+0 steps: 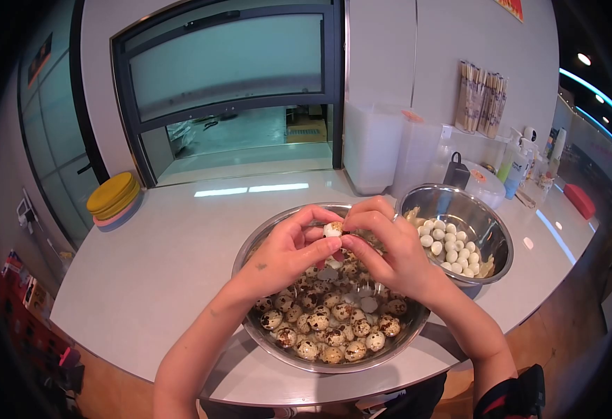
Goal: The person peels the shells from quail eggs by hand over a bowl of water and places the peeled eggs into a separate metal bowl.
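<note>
Between the fingertips of both hands is a quail egg, partly peeled, with white showing and some speckled shell left on it. My left hand grips it from the left, fingers curled. My right hand pinches at its right side. Both hands are above a large steel bowl of speckled quail eggs, where bits of shell also lie among the eggs in what looks like water. To the right, a smaller steel bowl contains several peeled white eggs.
Yellow, pink and blue round stacked things stand at the table's left edge. Behind the bowls are translucent plastic bins, a white round container and pump bottles. Wrapped chopsticks hang on the wall. A white scrap lies right.
</note>
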A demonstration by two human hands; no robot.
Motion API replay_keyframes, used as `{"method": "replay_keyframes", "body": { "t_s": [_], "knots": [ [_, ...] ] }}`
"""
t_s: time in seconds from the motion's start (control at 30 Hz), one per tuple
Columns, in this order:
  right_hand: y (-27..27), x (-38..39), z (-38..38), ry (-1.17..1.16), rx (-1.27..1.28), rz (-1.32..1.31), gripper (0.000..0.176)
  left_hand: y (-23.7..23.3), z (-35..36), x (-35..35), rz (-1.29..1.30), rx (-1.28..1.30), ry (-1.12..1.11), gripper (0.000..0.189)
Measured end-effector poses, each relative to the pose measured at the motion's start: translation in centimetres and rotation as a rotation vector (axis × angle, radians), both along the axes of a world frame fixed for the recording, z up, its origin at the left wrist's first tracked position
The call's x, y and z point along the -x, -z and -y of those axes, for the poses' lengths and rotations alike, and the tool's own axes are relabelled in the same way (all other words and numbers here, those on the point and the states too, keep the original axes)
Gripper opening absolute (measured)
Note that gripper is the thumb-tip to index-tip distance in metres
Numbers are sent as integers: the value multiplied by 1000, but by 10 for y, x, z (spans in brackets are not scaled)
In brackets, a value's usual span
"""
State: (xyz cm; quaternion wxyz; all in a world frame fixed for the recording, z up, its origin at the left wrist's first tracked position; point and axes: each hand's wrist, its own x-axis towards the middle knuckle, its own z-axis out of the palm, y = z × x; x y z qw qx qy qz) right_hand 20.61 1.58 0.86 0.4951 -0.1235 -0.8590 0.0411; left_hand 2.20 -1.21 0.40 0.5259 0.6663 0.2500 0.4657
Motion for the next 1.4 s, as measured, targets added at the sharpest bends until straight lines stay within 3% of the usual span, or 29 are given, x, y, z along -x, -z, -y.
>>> {"method": "replay_keyframes", "body": {
  "t_s": [0.37,0.67,0.77,1.0,1.4],
  "knots": [
    [0,1,1,14,-99,60,18,-3,5,-3,-133,18,-113,26],
    [3,-4,-5,50,45,-22,12,-1,5,-4,-42,-3,-17,30],
    [1,-5,-7,175,46,-68,9,-4,4,-2,15,-9,34,33],
    [-3,-2,2,-16,57,-38,17,-2,0,2,90,40,40,32],
    [-1,-2,-1,67,-147,52,20,-3,4,-1,-22,34,-38,26]
  ]
}}
